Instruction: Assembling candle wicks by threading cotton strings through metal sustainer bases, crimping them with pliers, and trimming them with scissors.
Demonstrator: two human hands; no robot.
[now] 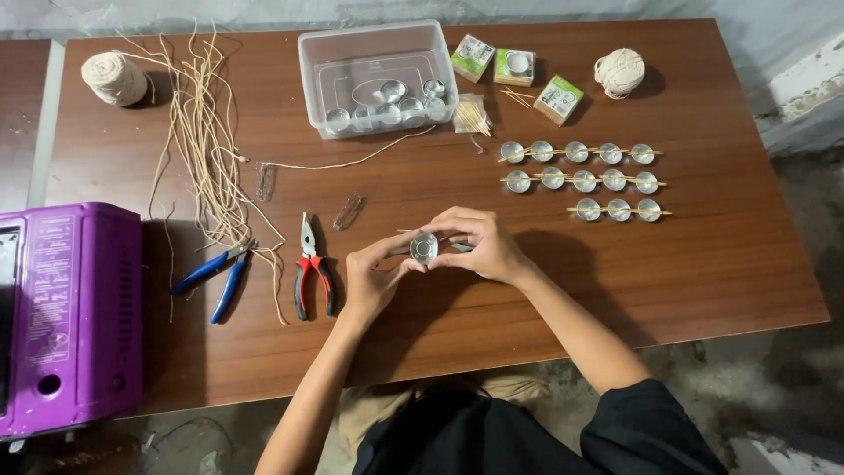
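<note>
Left hand (374,274) and right hand (482,246) meet, fingers (444,230) pinched together.

The brown wooden table (703,264) bears pliers (312,264), twine balls (114,77), a clear tub (378,77) and small metal cups (580,180).

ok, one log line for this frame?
left hand + right hand: both hold small metal cup | red pliers beside left | cup rows far right

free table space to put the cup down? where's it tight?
Free: bare table right of the right hand, below the rows of metal cups. Also the near edge. Tight: pliers and cut strings by the left hand.
</note>
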